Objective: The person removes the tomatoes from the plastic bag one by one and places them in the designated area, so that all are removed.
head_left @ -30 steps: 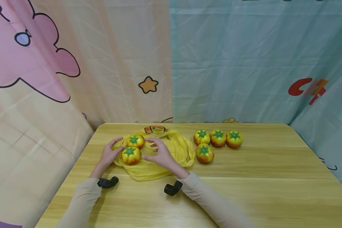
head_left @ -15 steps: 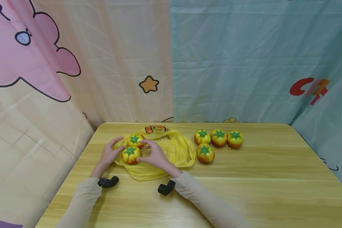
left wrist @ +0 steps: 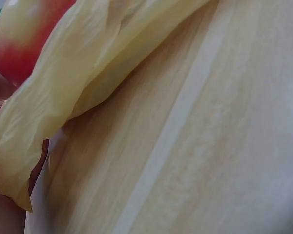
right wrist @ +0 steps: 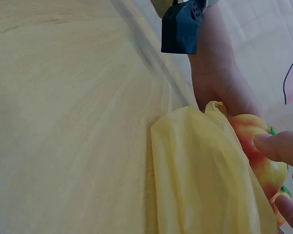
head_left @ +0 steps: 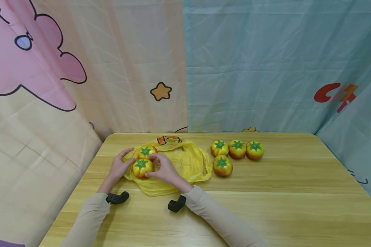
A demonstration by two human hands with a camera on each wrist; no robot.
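Note:
A crumpled yellow plastic bag (head_left: 185, 157) lies on the left half of the table, with two yellow-red tomatoes on it near its left end. My right hand (head_left: 167, 169) grips the near tomato (head_left: 139, 171) from the right, thumb low on its side and fingers behind. The far tomato (head_left: 143, 150) sits right behind it. At the bag's left edge, my left hand (head_left: 117, 168) holds the plastic between thumb and fingers, its thumb at the near tomato. In the left wrist view a fold of the bag (left wrist: 83, 73) covers part of that hand.
Several more tomatoes stand just right of the bag: three in a row at the back, with one tomato (head_left: 222, 166) in front. The wooden table (head_left: 281, 199) ends at a printed curtain (head_left: 250, 68). Each wrist wears a black camera mount (head_left: 177, 204).
My right hand has moved left from beside the tomatoes and closed its thumb and fingers on the near one. My left hand and the other tomatoes have stayed in place.

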